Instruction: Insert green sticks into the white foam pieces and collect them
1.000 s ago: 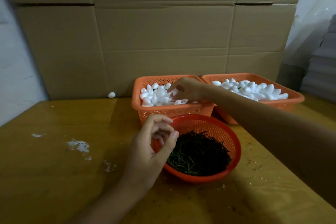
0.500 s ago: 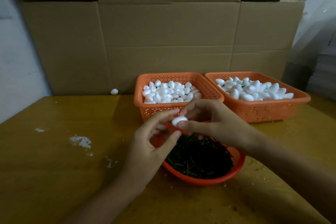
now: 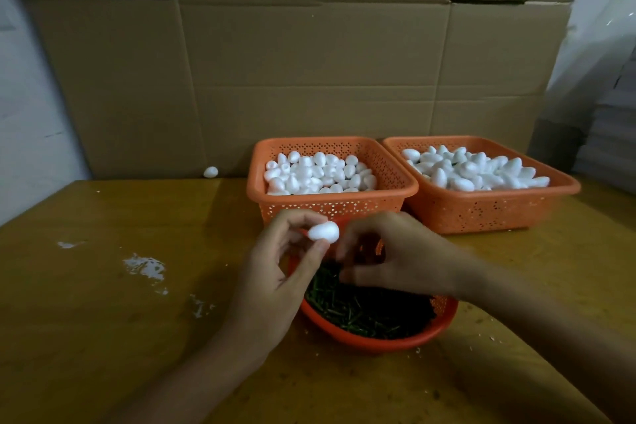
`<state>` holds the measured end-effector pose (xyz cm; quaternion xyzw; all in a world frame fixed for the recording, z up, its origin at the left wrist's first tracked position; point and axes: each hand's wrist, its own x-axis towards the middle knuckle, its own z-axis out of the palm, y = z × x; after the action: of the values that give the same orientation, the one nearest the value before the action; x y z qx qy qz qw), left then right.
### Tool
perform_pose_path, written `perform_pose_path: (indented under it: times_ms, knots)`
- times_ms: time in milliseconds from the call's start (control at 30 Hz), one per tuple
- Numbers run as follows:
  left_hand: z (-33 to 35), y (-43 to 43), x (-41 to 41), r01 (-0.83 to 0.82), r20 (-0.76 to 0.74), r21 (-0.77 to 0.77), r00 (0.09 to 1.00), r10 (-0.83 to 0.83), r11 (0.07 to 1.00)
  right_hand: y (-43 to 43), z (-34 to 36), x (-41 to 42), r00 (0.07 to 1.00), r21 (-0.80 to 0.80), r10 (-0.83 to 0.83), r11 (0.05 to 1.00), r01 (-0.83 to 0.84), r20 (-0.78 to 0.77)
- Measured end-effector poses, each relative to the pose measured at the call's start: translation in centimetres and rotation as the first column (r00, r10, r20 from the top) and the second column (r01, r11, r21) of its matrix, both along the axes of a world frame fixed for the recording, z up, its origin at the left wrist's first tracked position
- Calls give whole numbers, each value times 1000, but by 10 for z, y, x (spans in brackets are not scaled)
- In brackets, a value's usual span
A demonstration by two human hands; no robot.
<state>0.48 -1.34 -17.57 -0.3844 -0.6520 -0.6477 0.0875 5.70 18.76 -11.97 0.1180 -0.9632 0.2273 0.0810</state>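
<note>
Head camera looks down on a round orange bowl (image 3: 378,341) heaped with green sticks (image 3: 371,313) on a wooden table (image 3: 103,320). Over the bowl's far left rim, the left hand (image 3: 275,272) pinches one white foam piece (image 3: 323,232) between thumb and fingertips, its other fingers loosely curled. The right hand (image 3: 395,251) hovers above the bowl's far side, just beside that foam piece, with its fingers curled in towards it. They are blurred, so I cannot tell whether they hold a stick.

Just behind the bowl stands a square orange basket (image 3: 330,206) full of foam eggs (image 3: 320,172). Behind the bowl and to its right, a second orange basket (image 3: 481,210) touches or nearly touches the first and holds more foam eggs (image 3: 475,169). Well to the bowl's far left, a loose foam egg (image 3: 210,171) lies at the foot of a cardboard wall (image 3: 309,62). White smears (image 3: 144,267) mark the table left of the bowl.
</note>
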Motion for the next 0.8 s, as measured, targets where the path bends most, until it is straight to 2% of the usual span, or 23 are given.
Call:
perform_pose_path:
  times_ms: [67, 100, 333, 500, 700, 800]
  knots:
    - [-1, 0, 0, -9, -4, -3, 1000, 9, 1000, -5, -4, 2, 999, 187, 31, 982, -37, 35]
    - [-1, -1, -1, -17, -13, -10, 1000, 17, 1000, -7, -5, 2, 998, 210, 36, 977, -44, 41]
    - [-4, 0, -3, -68, -44, -33, 997, 67, 997, -5, -3, 2, 994, 69, 56, 996, -63, 96]
    - [-4, 0, -3, -54, -4, -14, 999, 54, 998, -3, -3, -3, 999, 5, 50, 999, -50, 12]
    - [-2, -1, -2, -13, 13, 9, 1000, 13, 1000, -9, -6, -2, 997, 198, -28, 979, 42, -73]
    - [-3, 0, -2, 2, 24, 27, 1000, -2, 1000, -11, -5, -1, 997, 225, -56, 972, 68, -59]
